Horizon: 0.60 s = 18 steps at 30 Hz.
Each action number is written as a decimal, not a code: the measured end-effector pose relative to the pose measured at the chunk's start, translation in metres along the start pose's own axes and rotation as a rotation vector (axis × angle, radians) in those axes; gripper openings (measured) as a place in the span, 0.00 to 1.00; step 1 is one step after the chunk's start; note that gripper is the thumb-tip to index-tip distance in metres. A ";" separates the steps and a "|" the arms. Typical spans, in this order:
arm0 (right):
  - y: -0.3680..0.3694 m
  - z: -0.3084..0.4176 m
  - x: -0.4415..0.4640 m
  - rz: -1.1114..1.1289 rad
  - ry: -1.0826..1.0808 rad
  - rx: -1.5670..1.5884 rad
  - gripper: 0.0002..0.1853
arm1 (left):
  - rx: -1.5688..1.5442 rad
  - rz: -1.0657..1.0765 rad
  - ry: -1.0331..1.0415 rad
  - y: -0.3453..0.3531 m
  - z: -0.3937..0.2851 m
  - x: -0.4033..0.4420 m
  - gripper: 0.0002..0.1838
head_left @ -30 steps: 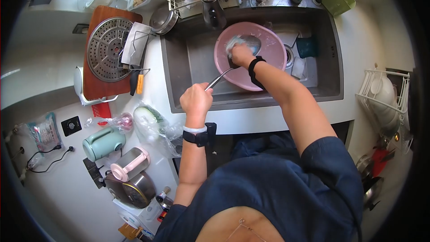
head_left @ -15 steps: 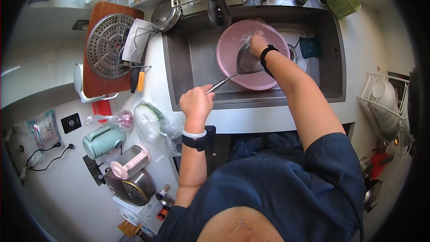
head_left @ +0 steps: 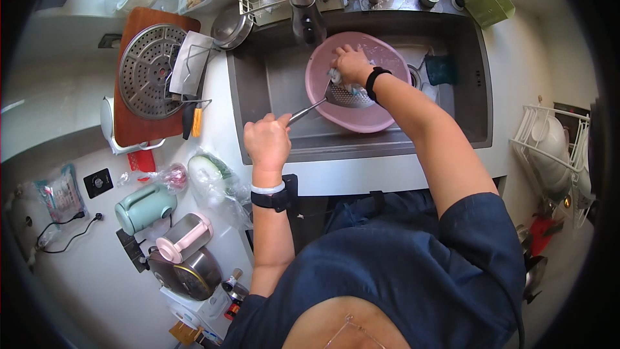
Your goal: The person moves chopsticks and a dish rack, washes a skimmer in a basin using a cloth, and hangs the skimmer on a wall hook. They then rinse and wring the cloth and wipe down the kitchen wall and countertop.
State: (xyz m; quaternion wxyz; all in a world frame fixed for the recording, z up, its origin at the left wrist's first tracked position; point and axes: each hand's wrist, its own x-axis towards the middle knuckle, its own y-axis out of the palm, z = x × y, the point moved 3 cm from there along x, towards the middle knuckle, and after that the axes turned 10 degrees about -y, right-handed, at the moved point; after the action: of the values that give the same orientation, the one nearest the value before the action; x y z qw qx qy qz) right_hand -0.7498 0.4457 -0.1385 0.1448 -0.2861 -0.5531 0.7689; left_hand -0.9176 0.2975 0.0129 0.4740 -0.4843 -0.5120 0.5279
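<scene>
My left hand (head_left: 268, 144) is closed round the handle of a metal skimmer (head_left: 351, 95), whose perforated head is inside the pink basin (head_left: 355, 121). My right hand (head_left: 352, 64) is over the skimmer head, fingers bent round a pale, wet cloth (head_left: 334, 76) that touches the metal. Part of the cloth and of the skimmer head is hidden beneath my right hand. The basin stands in the dark sink (head_left: 278, 64), below the faucet (head_left: 308, 22).
Left of the sink, a round steamer plate (head_left: 152, 71) lies on a wooden board (head_left: 126, 116). A bagged vegetable (head_left: 208, 174) and a green kettle (head_left: 146, 209) are nearer. At the right stands a dish rack (head_left: 539, 145).
My right hand has moved left across the skimmer head with the cloth, and its fingers are more spread. My left hand has shifted slightly left, still holding the handle.
</scene>
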 end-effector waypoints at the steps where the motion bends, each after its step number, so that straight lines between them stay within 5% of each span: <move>1: 0.007 -0.010 0.000 -0.004 0.103 0.192 0.26 | -0.004 -0.002 0.005 0.000 0.000 0.002 0.09; 14: 0.068 -0.094 -0.038 -0.386 0.531 0.942 0.29 | -0.083 0.014 -0.101 0.005 0.013 0.008 0.11; 18: 0.101 -0.097 -0.040 -0.529 0.686 0.832 0.28 | -0.089 0.002 -0.118 0.008 0.013 0.013 0.09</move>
State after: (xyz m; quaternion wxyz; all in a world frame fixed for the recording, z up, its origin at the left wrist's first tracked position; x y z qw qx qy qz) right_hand -0.6497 0.4635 -0.2438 0.6013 -0.2901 -0.1796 0.7225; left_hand -0.9313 0.3090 0.0047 0.4204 -0.4733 -0.5616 0.5327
